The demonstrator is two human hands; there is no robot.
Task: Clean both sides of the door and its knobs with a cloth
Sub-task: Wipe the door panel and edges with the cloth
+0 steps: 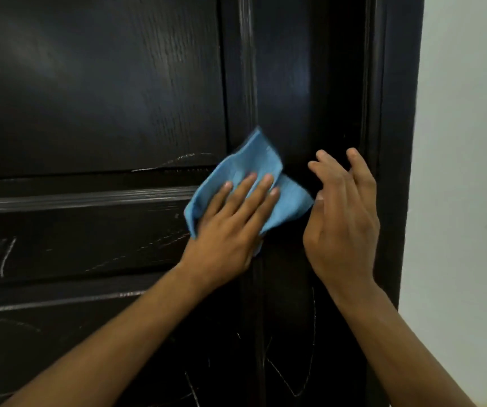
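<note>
Two hands are shown at the dark panelled door (104,98): the blue microfibre cloth (251,168) is pressed flat by the straight-fingered left hand (230,227) mid-wipe, the empty right hand (342,212) is held loosely curled beside it, and chalk scribbles (298,362) below are judged the next target.

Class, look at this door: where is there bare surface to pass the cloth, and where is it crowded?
Free: the upper panel above the ridge, and the chalk-marked lower panel. Crowded: the stile beside the frame, where the left hand presses the blue cloth and the right hand rests.

A home interior: scratched dark panelled door (95,113), pale wall (465,171).
</note>
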